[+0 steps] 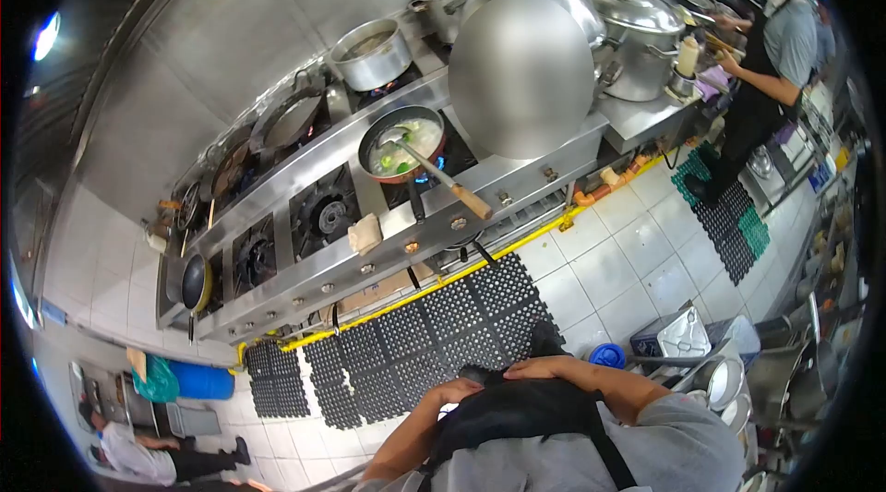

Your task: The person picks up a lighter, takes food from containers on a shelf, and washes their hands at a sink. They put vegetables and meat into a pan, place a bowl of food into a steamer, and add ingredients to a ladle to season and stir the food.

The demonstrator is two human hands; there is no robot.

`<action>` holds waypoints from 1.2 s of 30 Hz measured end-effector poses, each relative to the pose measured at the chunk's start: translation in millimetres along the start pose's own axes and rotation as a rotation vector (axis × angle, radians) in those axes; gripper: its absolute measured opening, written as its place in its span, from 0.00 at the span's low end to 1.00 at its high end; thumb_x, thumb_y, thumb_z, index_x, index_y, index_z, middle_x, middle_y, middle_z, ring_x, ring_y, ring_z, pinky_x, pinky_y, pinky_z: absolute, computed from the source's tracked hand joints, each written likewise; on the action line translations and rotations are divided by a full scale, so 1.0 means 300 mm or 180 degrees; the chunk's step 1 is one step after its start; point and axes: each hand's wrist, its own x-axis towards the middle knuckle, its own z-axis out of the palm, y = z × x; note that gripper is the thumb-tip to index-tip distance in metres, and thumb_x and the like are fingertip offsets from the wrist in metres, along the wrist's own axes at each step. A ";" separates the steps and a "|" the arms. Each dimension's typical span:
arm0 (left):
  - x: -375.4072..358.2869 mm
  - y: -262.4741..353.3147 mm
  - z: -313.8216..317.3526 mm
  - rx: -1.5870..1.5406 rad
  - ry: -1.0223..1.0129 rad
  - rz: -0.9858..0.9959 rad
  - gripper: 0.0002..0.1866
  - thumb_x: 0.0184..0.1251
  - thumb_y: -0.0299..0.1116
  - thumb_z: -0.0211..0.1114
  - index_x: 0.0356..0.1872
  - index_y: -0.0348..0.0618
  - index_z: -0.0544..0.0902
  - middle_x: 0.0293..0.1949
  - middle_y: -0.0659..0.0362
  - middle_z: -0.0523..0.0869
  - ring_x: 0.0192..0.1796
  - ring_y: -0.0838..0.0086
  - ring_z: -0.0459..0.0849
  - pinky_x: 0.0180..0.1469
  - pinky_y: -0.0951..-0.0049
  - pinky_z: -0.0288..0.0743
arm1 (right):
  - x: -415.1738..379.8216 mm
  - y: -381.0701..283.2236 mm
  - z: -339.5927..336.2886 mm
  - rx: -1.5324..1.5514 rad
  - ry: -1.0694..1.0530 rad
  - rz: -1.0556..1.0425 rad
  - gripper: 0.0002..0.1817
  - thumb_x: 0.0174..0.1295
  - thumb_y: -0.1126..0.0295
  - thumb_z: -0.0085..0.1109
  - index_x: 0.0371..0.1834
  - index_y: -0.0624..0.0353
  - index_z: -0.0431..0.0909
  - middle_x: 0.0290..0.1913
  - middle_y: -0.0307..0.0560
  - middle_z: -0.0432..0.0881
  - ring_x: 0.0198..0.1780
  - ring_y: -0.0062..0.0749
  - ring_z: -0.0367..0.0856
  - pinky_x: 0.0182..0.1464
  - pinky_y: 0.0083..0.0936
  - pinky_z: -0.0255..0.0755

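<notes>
My left hand (458,390) rests at the side of my black apron (512,414), fingers laid against the cloth. My right hand (533,369) lies flat on the apron's upper edge; neither hand appears to hold anything. In front of me, a red-sided frying pan (371,162) sits over a blue flame on the stove. Pale liquid with green pieces (420,137) fills it. A ladle (443,180) with a wooden handle leans in the pan, its handle reaching past the stove's front edge. A folded cloth (365,234) lies on that edge.
A pot (370,55) stands on a lit rear burner. Large lidded pots (635,26) stand on the right, near a co-worker (780,54). Another person (138,450) is at lower left. Black rubber mats (434,326) cover the floor; a yellow pipe (388,300) runs below the stove.
</notes>
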 end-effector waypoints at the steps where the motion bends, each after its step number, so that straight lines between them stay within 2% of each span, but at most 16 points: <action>1: 0.038 -0.074 0.029 0.0334 0.0092 0.0481 0.28 0.71 0.50 0.55 0.66 0.45 0.77 0.64 0.50 0.80 0.63 0.59 0.79 0.67 0.63 0.68 | 0.006 0.011 -0.002 -0.0059 -0.0075 0.0014 0.37 0.73 0.37 0.38 0.70 0.57 0.70 0.73 0.53 0.68 0.75 0.44 0.63 0.76 0.33 0.53; 5: -0.015 0.046 0.013 0.0630 -0.0037 0.0532 0.25 0.75 0.39 0.52 0.69 0.40 0.71 0.66 0.45 0.76 0.65 0.53 0.76 0.69 0.65 0.68 | 0.103 0.158 0.017 0.0135 -0.0120 0.0429 0.35 0.75 0.42 0.35 0.72 0.57 0.68 0.75 0.51 0.64 0.77 0.43 0.59 0.78 0.31 0.49; 9: 0.015 -0.078 0.046 0.1128 0.0111 0.0863 0.26 0.77 0.43 0.49 0.71 0.47 0.70 0.67 0.50 0.76 0.67 0.57 0.75 0.69 0.63 0.69 | 0.205 0.334 0.052 -0.0331 -0.0105 0.0302 0.33 0.76 0.45 0.35 0.73 0.57 0.66 0.76 0.51 0.64 0.77 0.43 0.58 0.78 0.31 0.49; 10: -0.003 -0.021 0.041 -0.0571 -0.0006 -0.0669 0.27 0.77 0.49 0.50 0.72 0.52 0.70 0.68 0.54 0.75 0.68 0.60 0.74 0.66 0.60 0.72 | 0.172 0.262 0.041 -0.0204 0.0064 0.0497 0.33 0.74 0.44 0.39 0.68 0.58 0.73 0.72 0.54 0.70 0.74 0.45 0.64 0.75 0.33 0.56; 13: -0.010 -0.101 0.098 -0.1381 0.0327 -0.0753 0.27 0.75 0.53 0.52 0.70 0.56 0.74 0.67 0.57 0.76 0.67 0.63 0.75 0.56 0.58 0.79 | 0.158 0.157 0.014 -0.0536 0.0210 0.0862 0.30 0.72 0.46 0.45 0.53 0.63 0.82 0.60 0.64 0.79 0.63 0.57 0.76 0.66 0.44 0.65; 15: -0.081 -0.034 0.053 -0.1520 0.0557 -0.0764 0.28 0.75 0.54 0.53 0.66 0.46 0.77 0.60 0.52 0.82 0.56 0.64 0.84 0.46 0.64 0.83 | 0.190 0.163 0.025 -0.0750 0.0349 0.0862 0.28 0.71 0.47 0.47 0.50 0.63 0.83 0.56 0.65 0.80 0.60 0.58 0.77 0.64 0.44 0.67; 18: -0.133 -0.142 0.070 -0.2412 0.1554 -0.1066 0.34 0.72 0.54 0.59 0.55 0.23 0.78 0.46 0.44 0.87 0.32 0.64 0.90 0.39 0.66 0.84 | 0.205 0.152 0.035 -0.0906 0.0631 0.0767 0.26 0.70 0.49 0.50 0.47 0.63 0.84 0.52 0.65 0.82 0.56 0.60 0.79 0.61 0.46 0.70; 20: -0.193 -0.205 0.167 -0.2550 0.2982 -0.0820 0.34 0.70 0.54 0.62 0.51 0.23 0.80 0.47 0.45 0.86 0.33 0.65 0.90 0.37 0.65 0.84 | 0.206 0.145 0.032 -0.0876 0.0772 0.0692 0.25 0.69 0.49 0.51 0.47 0.63 0.84 0.50 0.64 0.83 0.55 0.60 0.79 0.60 0.46 0.71; 22: -0.248 -0.326 0.264 -0.3008 0.3370 -0.1433 0.31 0.62 0.51 0.69 0.50 0.28 0.81 0.47 0.46 0.87 0.34 0.60 0.90 0.38 0.62 0.84 | 0.228 0.206 0.055 -0.0941 0.1003 0.0840 0.25 0.68 0.48 0.52 0.45 0.61 0.84 0.49 0.59 0.84 0.55 0.53 0.81 0.59 0.40 0.73; 23: -0.200 -0.636 0.414 -0.1246 0.3427 -0.0989 0.28 0.52 0.48 0.74 0.48 0.38 0.83 0.43 0.48 0.88 0.37 0.54 0.89 0.41 0.57 0.83 | 0.227 0.222 0.059 -0.0952 0.0986 0.0855 0.25 0.68 0.48 0.52 0.45 0.61 0.84 0.49 0.59 0.84 0.55 0.53 0.81 0.59 0.40 0.73; 24: -0.247 -0.670 0.481 -0.0641 0.3394 -0.0899 0.19 0.70 0.44 0.60 0.38 0.33 0.83 0.27 0.52 0.88 0.25 0.66 0.88 0.22 0.68 0.76 | 0.227 0.240 0.064 -0.0898 0.0867 0.0921 0.25 0.68 0.48 0.53 0.46 0.61 0.84 0.50 0.59 0.85 0.55 0.52 0.81 0.59 0.39 0.73; 25: -0.285 -0.692 0.530 -0.1090 0.2941 -0.1652 0.20 0.49 0.45 0.74 0.41 0.45 0.84 0.32 0.52 0.89 0.37 0.53 0.88 0.41 0.53 0.81 | 0.232 0.256 0.059 -0.0853 0.0755 0.0979 0.25 0.68 0.48 0.54 0.47 0.60 0.84 0.50 0.58 0.85 0.55 0.51 0.82 0.58 0.39 0.74; 26: -0.319 -0.673 0.566 -0.0703 0.2378 -0.2123 0.16 0.57 0.44 0.69 0.40 0.44 0.83 0.32 0.51 0.89 0.34 0.58 0.89 0.36 0.55 0.82 | 0.235 0.273 0.062 -0.0860 0.0753 0.0992 0.25 0.68 0.48 0.54 0.47 0.60 0.84 0.50 0.58 0.85 0.55 0.51 0.82 0.58 0.39 0.74; 28: -0.331 -0.611 0.629 -0.2995 0.2429 -0.3093 0.15 0.64 0.44 0.62 0.40 0.41 0.83 0.32 0.51 0.90 0.31 0.64 0.89 0.31 0.59 0.81 | 0.241 0.293 0.065 -0.0869 0.0742 0.0970 0.26 0.67 0.47 0.55 0.48 0.60 0.83 0.50 0.58 0.85 0.55 0.50 0.82 0.59 0.39 0.73; 33: -0.333 -0.430 0.653 -0.3423 0.3010 -0.2582 0.20 0.70 0.45 0.52 0.35 0.38 0.85 0.31 0.49 0.89 0.26 0.66 0.86 0.30 0.61 0.80 | 0.244 0.285 0.062 -0.0925 0.0671 0.0905 0.26 0.67 0.46 0.54 0.49 0.61 0.83 0.51 0.58 0.84 0.56 0.50 0.81 0.60 0.38 0.72; 36: -0.256 -0.544 0.632 -0.1363 0.2723 -0.1673 0.22 0.70 0.46 0.53 0.43 0.36 0.85 0.33 0.48 0.89 0.28 0.65 0.86 0.34 0.62 0.80 | 0.244 0.253 0.059 -0.0883 0.0566 0.0973 0.27 0.68 0.46 0.54 0.49 0.61 0.83 0.52 0.58 0.84 0.57 0.51 0.80 0.60 0.38 0.72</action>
